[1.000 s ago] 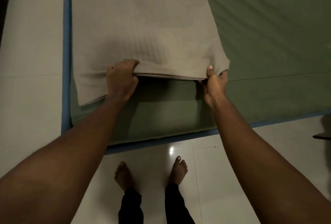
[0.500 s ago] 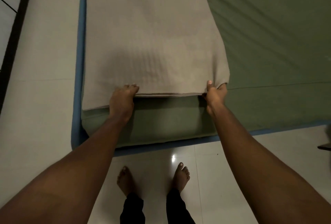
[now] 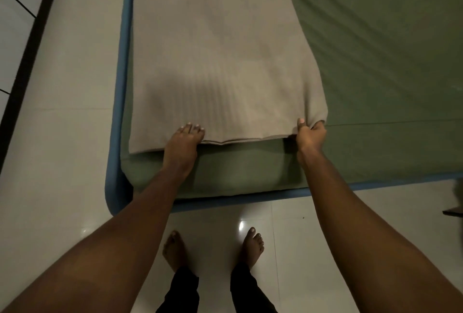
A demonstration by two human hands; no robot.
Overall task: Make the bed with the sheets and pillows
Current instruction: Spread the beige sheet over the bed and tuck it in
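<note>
1. Standing barefoot on the floor (image 3: 75, 162) in front of the bed (image 3: 238, 172), the person reaches over its near end. The feet (image 3: 253, 245) stay clear of the blue frame (image 3: 124, 62) that rims the bed.
2. The left hand (image 3: 181, 142) has changed most. A second ago its fingers were curled round the near hem of the sheet (image 3: 218, 62) and held it up off the bed. Now they lie straight and flat on that hem, at the bed's near left, pressing it down.
3. The right hand (image 3: 310, 135) still pinches the sheet's near right corner, thumb on top and fingers tucked beneath, toward the middle of the bed's near end.
4. The hem itself has come down. The shadowed gap beneath it is gone, and it now rests on the bed's green cover (image 3: 388, 62), short of the bed's near edge.
5. Farther up, the beige sheet runs as a long folded strip along the bed's left side. To its right the cover lies bare.
6. As a judgement, the strip is laid and squared but not opened. It probably still has to be unfolded across the bed's right side. No pillows are in view.
</note>
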